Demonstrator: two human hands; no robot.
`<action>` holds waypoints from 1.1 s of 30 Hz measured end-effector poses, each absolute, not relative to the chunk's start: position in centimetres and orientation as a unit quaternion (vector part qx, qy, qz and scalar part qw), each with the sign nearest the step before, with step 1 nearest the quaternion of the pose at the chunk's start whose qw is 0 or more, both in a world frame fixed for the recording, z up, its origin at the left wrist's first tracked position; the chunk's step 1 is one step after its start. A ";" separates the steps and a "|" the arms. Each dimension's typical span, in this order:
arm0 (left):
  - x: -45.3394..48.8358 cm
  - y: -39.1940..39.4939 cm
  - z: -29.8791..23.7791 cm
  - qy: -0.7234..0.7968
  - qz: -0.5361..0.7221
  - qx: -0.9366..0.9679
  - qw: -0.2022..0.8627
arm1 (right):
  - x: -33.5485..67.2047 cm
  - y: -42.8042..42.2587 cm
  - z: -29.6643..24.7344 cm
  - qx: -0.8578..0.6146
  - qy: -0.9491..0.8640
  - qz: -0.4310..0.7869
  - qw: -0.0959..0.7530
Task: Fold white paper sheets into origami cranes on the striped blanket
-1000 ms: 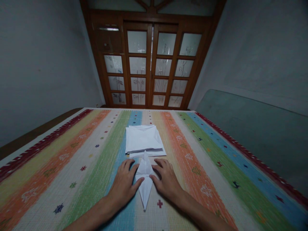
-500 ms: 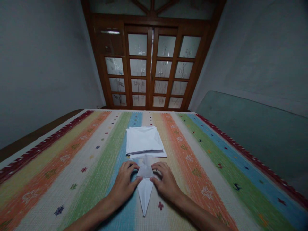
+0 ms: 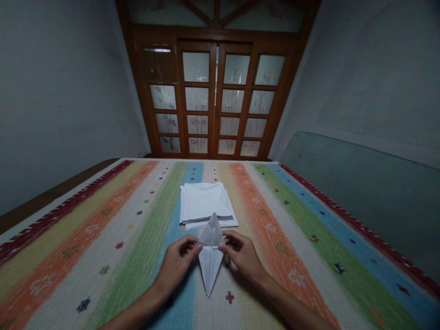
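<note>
A folded white paper, shaped like a long narrow diamond, points one tip toward me and the other toward the paper stack. A crease runs down the middle of its near half. My left hand pinches its left corner between thumb and fingers. On the opposite side my right hand pinches the right corner the same way. The far tip overlaps the near edge of a stack of white paper sheets in my view.
A striped, patterned cloth covers the table under everything. Beyond the table stand wooden doors with glass panes. A pale green panel rises along the right side, and a grey wall is at the left.
The folded paper has moved slightly away from me, and its far half now stands up to a point. Both hands have shifted their hold to its side corners.
</note>
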State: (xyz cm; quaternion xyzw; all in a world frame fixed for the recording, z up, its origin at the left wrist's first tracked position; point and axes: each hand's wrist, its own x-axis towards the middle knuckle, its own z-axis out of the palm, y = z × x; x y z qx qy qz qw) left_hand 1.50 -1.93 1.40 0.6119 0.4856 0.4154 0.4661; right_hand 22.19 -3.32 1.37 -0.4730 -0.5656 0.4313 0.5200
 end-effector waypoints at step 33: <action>1.5 -1.7 1.8 0.472 0.431 0.576 0.510 | 22.3 -3.3 0.5 -0.489 -0.570 0.414 0.514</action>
